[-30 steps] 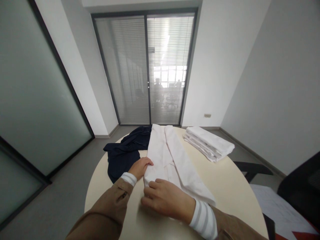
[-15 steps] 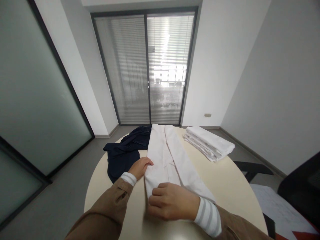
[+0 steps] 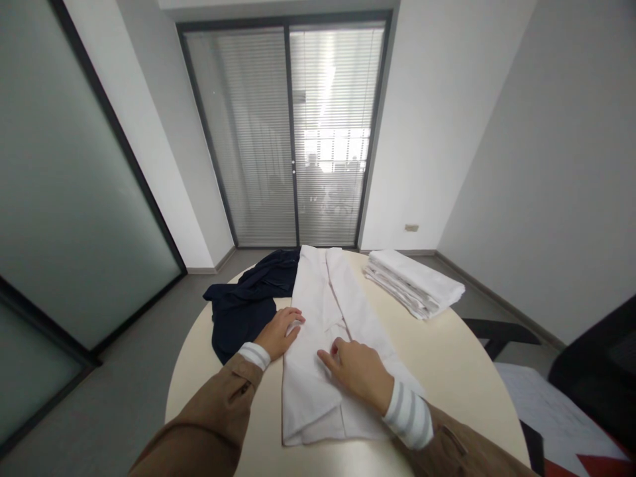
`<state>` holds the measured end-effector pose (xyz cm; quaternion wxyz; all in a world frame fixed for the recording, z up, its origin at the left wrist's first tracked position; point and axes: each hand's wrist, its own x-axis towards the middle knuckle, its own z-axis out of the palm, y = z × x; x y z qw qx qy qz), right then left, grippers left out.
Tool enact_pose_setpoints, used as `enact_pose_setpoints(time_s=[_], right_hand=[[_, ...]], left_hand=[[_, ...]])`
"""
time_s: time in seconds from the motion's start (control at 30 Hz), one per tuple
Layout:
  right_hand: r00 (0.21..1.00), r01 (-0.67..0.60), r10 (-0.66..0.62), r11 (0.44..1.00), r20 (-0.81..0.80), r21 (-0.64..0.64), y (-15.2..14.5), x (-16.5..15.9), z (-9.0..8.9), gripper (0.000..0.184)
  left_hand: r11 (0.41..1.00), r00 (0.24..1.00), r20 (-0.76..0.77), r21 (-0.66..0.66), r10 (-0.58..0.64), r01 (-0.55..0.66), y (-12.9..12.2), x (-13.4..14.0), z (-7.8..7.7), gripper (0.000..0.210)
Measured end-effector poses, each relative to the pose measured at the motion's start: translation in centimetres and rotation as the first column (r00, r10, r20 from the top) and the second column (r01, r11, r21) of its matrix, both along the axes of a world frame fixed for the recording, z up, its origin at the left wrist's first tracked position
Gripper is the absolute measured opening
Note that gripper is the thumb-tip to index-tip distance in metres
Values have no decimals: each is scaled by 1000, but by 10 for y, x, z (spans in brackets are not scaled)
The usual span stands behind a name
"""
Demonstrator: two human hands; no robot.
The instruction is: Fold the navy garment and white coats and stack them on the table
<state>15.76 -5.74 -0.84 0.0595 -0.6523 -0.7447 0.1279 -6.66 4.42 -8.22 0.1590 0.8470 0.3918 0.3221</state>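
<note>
A long white garment or cloth point(image 3: 309, 377) lies on the round cream table point(image 3: 450, 377), both its sides folded inward so that they almost meet along the middle. My left hand point(image 3: 278, 333) rests on its left edge, thumb and fingers apart. Over the middle of the white cloth is my right hand point(image 3: 362, 372), loosely bent, with thumb and fingers apart and nothing visible between them; whether it touches the fabric I cannot tell. The near end of the cloth lies spread by the table's front, its lower right corner partly hidden by my right sleeve.
A crumpled navy garment point(image 3: 241, 324) lies on the left, against the white cloth. A stack of folded white cloths point(image 3: 416, 281) sits at the back right. Beyond the table's right edge are a black chair point(image 3: 603, 371) and papers point(image 3: 541, 391).
My right hand has let go of the cloth's near end and moved up and to the right over its middle. The near end now lies flat. My left hand has barely moved.
</note>
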Motion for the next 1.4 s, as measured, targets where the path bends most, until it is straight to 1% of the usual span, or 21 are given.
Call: enact_pose_setpoints(time_s=[0.1, 0.17, 0.33, 0.47, 0.5, 0.6, 0.67, 0.73, 0.8, 0.87, 0.93, 0.97, 1.0, 1.07, 1.1, 1.13, 1.17, 1.23, 1.27, 1.33, 1.4], right_hand=[[999, -6, 6, 1000, -50, 6, 4, -4, -14, 40], [995, -23, 24, 1000, -93, 10, 6, -6, -20, 32], [986, -12, 12, 1000, -165, 1, 8, -4, -23, 27], [983, -3, 9, 1000, -182, 30, 9, 2, -27, 15], [978, -6, 15, 999, -210, 44, 9, 4, -29, 20], [947, -61, 76, 997, -312, 57, 9, 6, -31, 47], [949, -99, 109, 994, -296, 49, 7, 5, -30, 52], [976, -111, 117, 993, -186, 43, 4, 3, -26, 48], [992, -114, 115, 993, -46, 42, 0, 2, -19, 41], [990, -134, 133, 991, 57, 29, -4, 4, -8, 33], [978, -174, 171, 984, 118, 21, -8, 13, 7, 25], [971, -197, 192, 980, 144, 23, -10, 19, 15, 25], [964, -211, 202, 977, 171, 32, -11, 27, 23, 32], [949, -228, 215, 973, 231, 31, -13, 44, 35, 53], [941, -234, 222, 972, 256, 18, -14, 53, 39, 58], [935, -234, 228, 972, 272, -12, -15, 61, 42, 59], [931, -224, 229, 973, 282, -51, -15, 68, 44, 55], [934, -199, 225, 973, 279, -118, -15, 78, 44, 40], [941, -182, 211, 975, 264, -129, -15, 81, 44, 33], [964, -159, 177, 982, 199, -104, -15, 84, 44, 27], [985, -151, 154, 988, 74, -40, -14, 82, 44, 25]], left_hand=[[1000, 999, -24, 1, -28, 28, -1, 1, -1, 30], [999, 998, -40, 1, -44, 44, -2, 1, -1, 34], [998, 992, -108, -3, -70, 70, -5, 1, 1, 42], [996, 974, -211, 3, -81, 84, -10, 3, 6, 55], [995, 967, -237, -3, -95, 97, -12, 4, 7, 58], [989, 939, -311, -51, -149, 141, -16, 8, 11, 67], [985, 918, -358, -87, -169, 148, -19, 10, 12, 74], [984, 903, -394, -111, -172, 139, -22, 13, 14, 79], [985, 898, -406, -113, -169, 134, -25, 15, 16, 78], [984, 901, -397, -87, -176, 154, -28, 17, 19, 73], [978, 895, -394, -57, -208, 202, -30, 19, 22, 69], [971, 887, -399, -52, -233, 232, -31, 21, 24, 69], [964, 877, -405, -54, -259, 261, -32, 22, 26, 69], [952, 863, -406, -67, -300, 299, -35, 26, 30, 70], [948, 862, -400, -73, -312, 310, -37, 27, 31, 69], [945, 863, -392, -76, -320, 317, -39, 29, 32, 68], [943, 863, -385, -77, -328, 324, -41, 31, 33, 67], [934, 857, -377, -82, -351, 347, -46, 36, 34, 68], [929, 853, -374, -87, -365, 360, -48, 39, 34, 71], [925, 856, -353, -103, -378, 366, -51, 45, 36, 84], [936, 883, -312, -120, -351, 330, -52, 53, 40, 89]])
